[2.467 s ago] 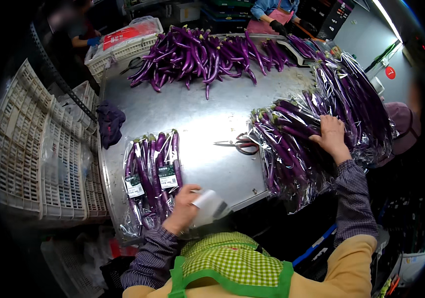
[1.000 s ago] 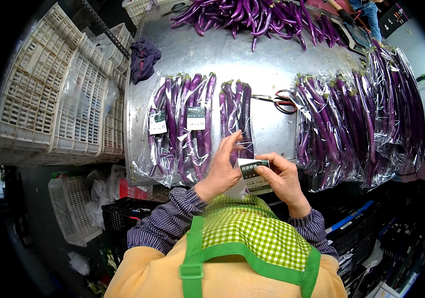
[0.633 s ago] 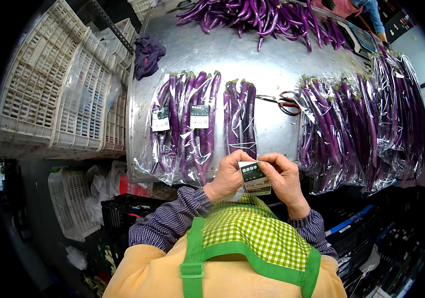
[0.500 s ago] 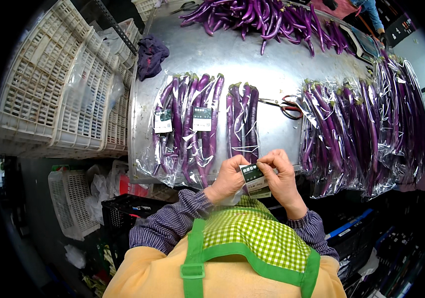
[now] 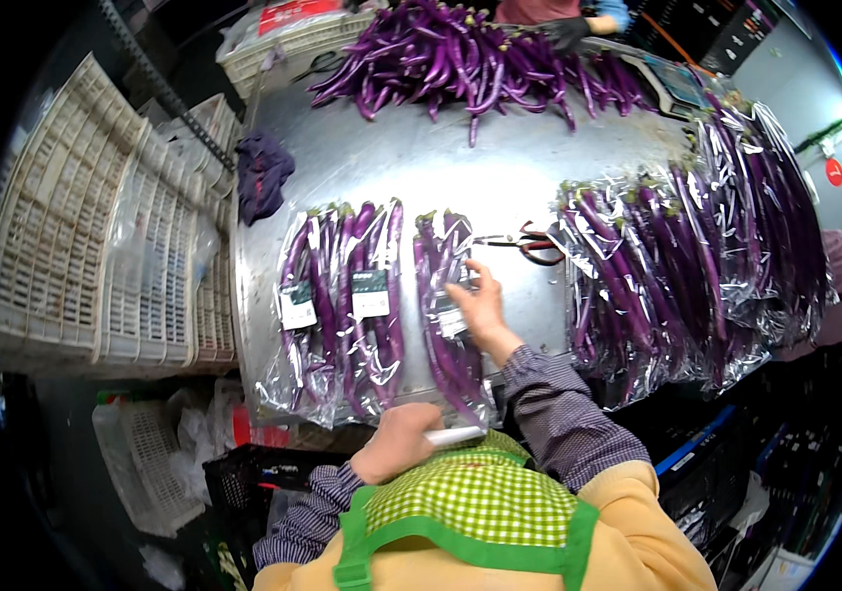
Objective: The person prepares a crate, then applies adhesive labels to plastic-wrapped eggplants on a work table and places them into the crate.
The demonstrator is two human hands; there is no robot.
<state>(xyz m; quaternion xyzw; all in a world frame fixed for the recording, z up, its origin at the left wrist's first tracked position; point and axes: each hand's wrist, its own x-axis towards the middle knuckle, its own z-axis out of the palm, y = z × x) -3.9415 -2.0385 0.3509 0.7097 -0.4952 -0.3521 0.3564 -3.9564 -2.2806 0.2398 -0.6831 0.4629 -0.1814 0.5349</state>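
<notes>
At the table's near edge my left hand (image 5: pixel 396 440) is closed around a white flat strip (image 5: pixel 455 434), seen nearly edge-on, apparently the labels held a moment ago. My right hand (image 5: pixel 483 310) reaches over a clear bag of long purple eggplants (image 5: pixel 433 266), fingers apart and touching it. Under those fingers a white label (image 5: pixel 452 321) lies on the film, partly hidden. Just left are two more bagged bunches of eggplants, one with a dark-and-white label (image 5: pixel 370 295), the other with a similar label (image 5: pixel 298 307). Scissors (image 5: pixel 529 243) with red-and-black handles lie beyond my right hand.
Many bagged eggplants (image 5: pixel 657 266) fill the metal table's (image 5: pixel 342 158) right side. Loose eggplants (image 5: pixel 451 64) are heaped at the back, beside a scale (image 5: pixel 672 84). A purple cloth (image 5: pixel 261 177) lies at the left edge, near stacked white crates (image 5: pixel 66 227). Another person's gloved hand (image 5: pixel 571 32) shows at the back.
My hands have parted: the right moved forward onto the bag, where a label now lies, and the left drew back with the white strip. The view has shifted.
</notes>
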